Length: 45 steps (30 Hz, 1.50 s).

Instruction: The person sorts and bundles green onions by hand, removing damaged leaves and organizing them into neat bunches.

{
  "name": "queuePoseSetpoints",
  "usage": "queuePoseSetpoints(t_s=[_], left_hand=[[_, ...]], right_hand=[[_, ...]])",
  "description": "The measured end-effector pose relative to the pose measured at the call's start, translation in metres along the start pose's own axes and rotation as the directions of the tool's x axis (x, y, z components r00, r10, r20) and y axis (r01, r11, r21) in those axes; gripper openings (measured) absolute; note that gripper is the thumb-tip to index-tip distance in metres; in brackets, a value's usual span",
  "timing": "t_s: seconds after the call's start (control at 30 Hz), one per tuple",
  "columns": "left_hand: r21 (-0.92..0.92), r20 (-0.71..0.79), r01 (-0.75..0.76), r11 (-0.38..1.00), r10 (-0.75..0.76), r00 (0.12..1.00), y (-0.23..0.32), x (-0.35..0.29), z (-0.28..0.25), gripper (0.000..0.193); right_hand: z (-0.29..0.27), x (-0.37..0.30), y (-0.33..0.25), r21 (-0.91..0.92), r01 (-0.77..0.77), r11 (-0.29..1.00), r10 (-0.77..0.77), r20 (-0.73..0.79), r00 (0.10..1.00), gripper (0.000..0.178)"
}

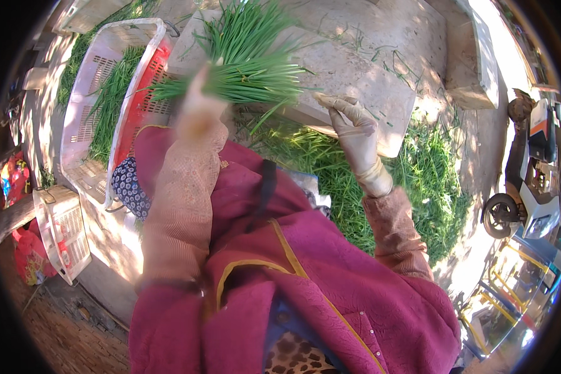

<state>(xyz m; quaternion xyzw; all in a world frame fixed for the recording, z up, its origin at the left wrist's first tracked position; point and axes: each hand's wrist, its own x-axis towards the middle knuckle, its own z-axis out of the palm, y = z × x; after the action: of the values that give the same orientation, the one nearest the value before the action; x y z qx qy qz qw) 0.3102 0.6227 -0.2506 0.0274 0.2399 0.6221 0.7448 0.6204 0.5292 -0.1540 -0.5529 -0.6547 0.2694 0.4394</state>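
My left hand [202, 105], smeared by motion, grips a bunch of chives [249, 82] held crosswise above a low slab. The thin green blades fan out to the right of the hand, and the other end sticks out to its left. My right hand [350, 117], in a pale thin glove, is apart from the bunch, just right of its ends. Its fingers stretch left with a gap to the thumb, and I see nothing in them. Another pile of chives [246, 28] lies on the stone slab [349, 68] beyond the held bunch.
A white plastic crate [75, 149] with a red panel stands at left with chives inside. Loose green blades [430, 181] cover the ground below and right of the slab. A smaller crate [62, 234] sits at lower left, and a wheeled vehicle [502, 215] at far right.
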Motion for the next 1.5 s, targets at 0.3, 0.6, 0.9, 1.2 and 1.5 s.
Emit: queuePoseSetpoints(t_s=[0.3, 0.6, 0.9, 1.2, 1.5], left_hand=[[-0.32, -0.036, -0.094, 0.943, 0.087, 0.996, 0.012, -0.057, 0.037, 0.033], [-0.527, 0.155, 0.071, 0.847, 0.014, 0.988, 0.043, -0.057, 0.001, 0.029], [0.276, -0.155, -0.432, 0.858, 0.484, 0.861, 0.022, -0.062, 0.012, 0.029], [-0.387, 0.204, 0.129, 0.913, -0.051, 0.978, 0.042, -0.067, -0.031, 0.031], [-0.171, -0.179, -0.181, 0.968, 0.15, 0.972, 0.051, -0.07, -0.017, 0.029]], right_hand=[[0.054, 0.009, -0.027, -0.228, 0.273, 0.935, -0.236, 0.176, 0.956, 0.027], [0.056, -0.03, -0.041, 0.343, -0.44, 0.83, 0.274, 0.437, 0.857, 0.027], [0.065, 0.006, -0.05, 0.47, -0.732, 0.493, 0.394, 0.63, 0.669, 0.032], [0.102, 0.014, -0.042, 0.614, -0.734, 0.291, 0.333, 0.654, 0.679, 0.023], [0.023, -0.019, -0.018, 0.688, -0.72, 0.089, 0.03, 0.721, 0.693, 0.027]])
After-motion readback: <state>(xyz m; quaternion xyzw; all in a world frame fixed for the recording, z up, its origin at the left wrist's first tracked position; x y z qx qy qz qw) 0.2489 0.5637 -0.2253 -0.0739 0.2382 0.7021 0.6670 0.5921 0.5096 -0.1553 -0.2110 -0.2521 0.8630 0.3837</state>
